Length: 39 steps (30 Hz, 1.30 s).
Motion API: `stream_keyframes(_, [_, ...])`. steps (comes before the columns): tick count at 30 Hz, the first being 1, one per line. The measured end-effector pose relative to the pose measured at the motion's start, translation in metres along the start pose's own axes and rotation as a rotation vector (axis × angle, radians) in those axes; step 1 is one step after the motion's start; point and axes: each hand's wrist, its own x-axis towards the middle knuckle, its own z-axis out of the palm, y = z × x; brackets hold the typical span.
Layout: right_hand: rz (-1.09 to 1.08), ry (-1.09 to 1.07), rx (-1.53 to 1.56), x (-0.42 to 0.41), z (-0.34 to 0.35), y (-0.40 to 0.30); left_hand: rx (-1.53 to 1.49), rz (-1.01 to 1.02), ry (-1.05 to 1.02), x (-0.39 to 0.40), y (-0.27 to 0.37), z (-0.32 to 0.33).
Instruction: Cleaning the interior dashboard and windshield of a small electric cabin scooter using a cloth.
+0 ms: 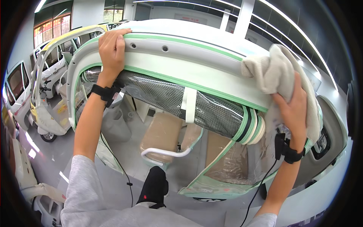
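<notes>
My left hand (112, 52) grips the green-trimmed roof edge (184, 44) of a small enclosed three-wheeler, its fingers bent over the top. Held in my right hand (292, 107) is a beige cloth (279, 68), which lies against the right end of the roof edge and hangs down behind the hand. Two dark round fasteners (165, 48) sit in the grey rim beside my left hand. Below the roof, a clear plastic curtain (158, 90) is rolled up and tied with a white strap (190, 105). Part of my right palm is hidden by the cloth.
Inside the vehicle are a brown plastic-covered seat (164, 133) and a white bent armrest tube (167, 153). A clear side panel (229, 167) hangs at right. More three-wheelers (51, 85) stand at left, and a grey vehicle panel (326, 147) at right. Cables (259, 187) trail from both wrist straps.
</notes>
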Motion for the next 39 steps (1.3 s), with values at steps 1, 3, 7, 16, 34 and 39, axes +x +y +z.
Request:
stream_keyframes(1, [0.133,-0.007,0.008,-0.005,-0.006,0.01,0.007,-0.009,0.001,-0.001,0.002,0.001])
stream_keyframes(3, [0.086,0.046,-0.069,-0.015,-0.012,0.032,-0.044,0.016,0.029,0.002,0.002,0.004])
stream_keyframes(7, [-0.023,0.16,-0.235,-0.019,-0.007,0.042,0.011,-0.016,0.033,0.001,0.001,0.004])
stream_keyframes(16, [0.037,0.215,-0.165,-0.011,0.007,0.034,-0.002,-0.004,0.128,-0.004,-0.002,0.01])
stream_keyframes(34, [0.278,0.327,-0.339,-0.028,0.075,-0.061,-0.082,-0.766,-0.561,-0.322,0.042,-0.235])
stream_keyframes(39, [0.012,0.439,-0.363,-0.015,0.137,-0.105,0.223,-1.619,-1.057,-0.506,0.122,-0.44])
